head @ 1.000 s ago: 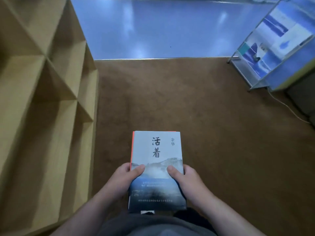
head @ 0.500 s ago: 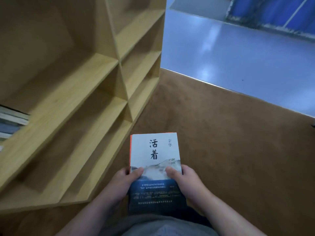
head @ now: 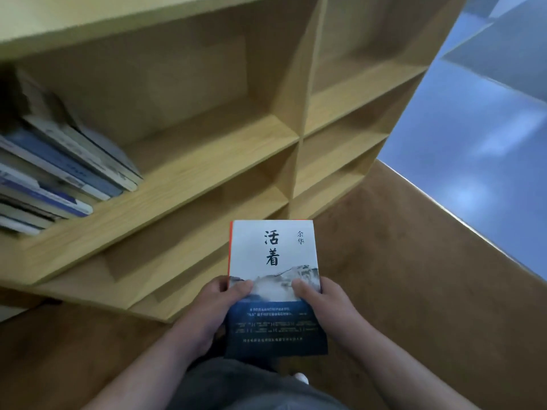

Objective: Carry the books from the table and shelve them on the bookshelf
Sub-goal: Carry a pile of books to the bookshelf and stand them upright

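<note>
Book (head: 273, 261) held flat, cover up, at 6 o'clock, left hand (head: 217, 306) and right hand (head: 324, 304) with fingers (head: 242, 287) clamped on its side edges, probably to carry it level; bookshelf (head: 207, 173) at 11 o'clock, leaning books (head: 65, 173) at 9
</note>
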The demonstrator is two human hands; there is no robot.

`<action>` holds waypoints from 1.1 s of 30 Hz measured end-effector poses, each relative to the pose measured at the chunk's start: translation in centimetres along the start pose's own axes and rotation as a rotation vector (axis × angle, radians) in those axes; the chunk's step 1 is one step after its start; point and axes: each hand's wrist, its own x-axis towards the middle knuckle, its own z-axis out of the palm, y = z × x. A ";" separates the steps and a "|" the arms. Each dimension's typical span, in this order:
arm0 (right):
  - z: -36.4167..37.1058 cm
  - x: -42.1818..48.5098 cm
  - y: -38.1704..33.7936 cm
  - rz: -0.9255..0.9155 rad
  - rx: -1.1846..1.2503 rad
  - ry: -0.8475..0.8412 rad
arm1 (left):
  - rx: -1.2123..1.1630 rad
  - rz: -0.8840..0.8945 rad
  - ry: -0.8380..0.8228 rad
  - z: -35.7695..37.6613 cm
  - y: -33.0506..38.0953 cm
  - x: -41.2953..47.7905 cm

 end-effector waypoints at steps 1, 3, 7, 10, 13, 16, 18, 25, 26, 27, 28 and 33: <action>0.1 1.0 -1.0 -0.019 -0.034 -0.026 | -0.038 0.013 0.009 -0.5 0.6 0.3; 0.5 3.1 -3.2 -0.070 -0.093 -0.098 | -0.132 0.024 0.017 -1.5 2.0 1.0; 1.6 6.8 -8.5 -0.133 -0.139 -0.206 | -0.307 0.004 0.018 -3.8 4.9 3.4; 2.5 9.5 -12.7 -0.175 -0.180 -0.289 | -0.394 0.106 0.091 -5.7 7.4 5.4; 3.8 11.9 -16.6 -0.197 -0.201 -0.344 | -0.449 0.263 0.127 -7.7 9.7 6.6; 5.4 14.0 -20.0 -0.258 -0.248 -0.378 | -0.467 0.374 0.151 -9.0 11.6 7.4; 6.3 15.6 -22.1 -0.283 -0.309 -0.383 | -0.471 0.450 0.226 -9.3 12.6 7.9; 9.6 18.4 -27.5 -0.666 -0.724 -0.289 | -0.275 0.628 0.860 -8.8 16.7 11.0; 10.3 18.7 -27.6 -0.669 -0.774 -0.372 | -0.307 0.646 0.945 -8.6 17.5 11.5; 10.9 19.1 -27.6 -0.656 -0.815 -0.451 | -0.351 0.656 1.010 -8.3 18.2 11.9; 11.5 19.6 -27.6 -0.648 -0.849 -0.514 | -0.385 0.659 1.064 -8.2 19.0 12.4; 13.7 22.2 -28.5 -0.636 -0.897 -0.548 | -0.369 0.644 1.233 -9.9 20.7 15.2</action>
